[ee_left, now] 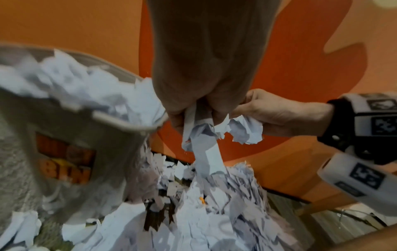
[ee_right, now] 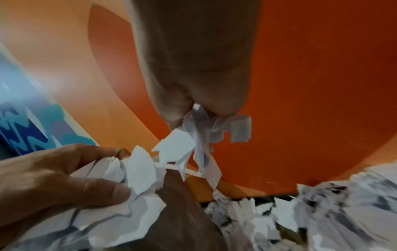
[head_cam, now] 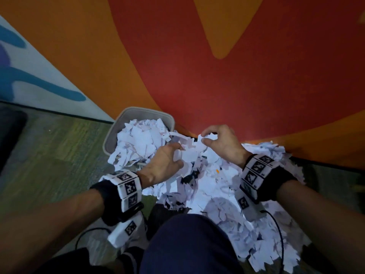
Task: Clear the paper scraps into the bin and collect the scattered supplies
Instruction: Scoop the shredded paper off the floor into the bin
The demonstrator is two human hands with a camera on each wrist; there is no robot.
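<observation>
Head view shows the grey plastic bin (head_cam: 110, 141) heaped full, both left hand (head_cam: 162, 165) and right hand (head_cam: 221, 143) pinching white torn paper scraps (head_cam: 189, 153), a big pile (head_cam: 246, 224) still nearer, right.

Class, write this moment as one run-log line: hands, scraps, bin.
left hand: grips scraps | right hand: pinches scraps | bin: heaped full, left of pile | step: scraps not yet binned

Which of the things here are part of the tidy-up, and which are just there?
Part of the job:
- paper scraps heaped on the floor
- grey bin, already piled high
- left hand gripping scraps
- right hand pinching scraps

Just there:
- orange and red wall
- carpet
- wrist trackers
</observation>
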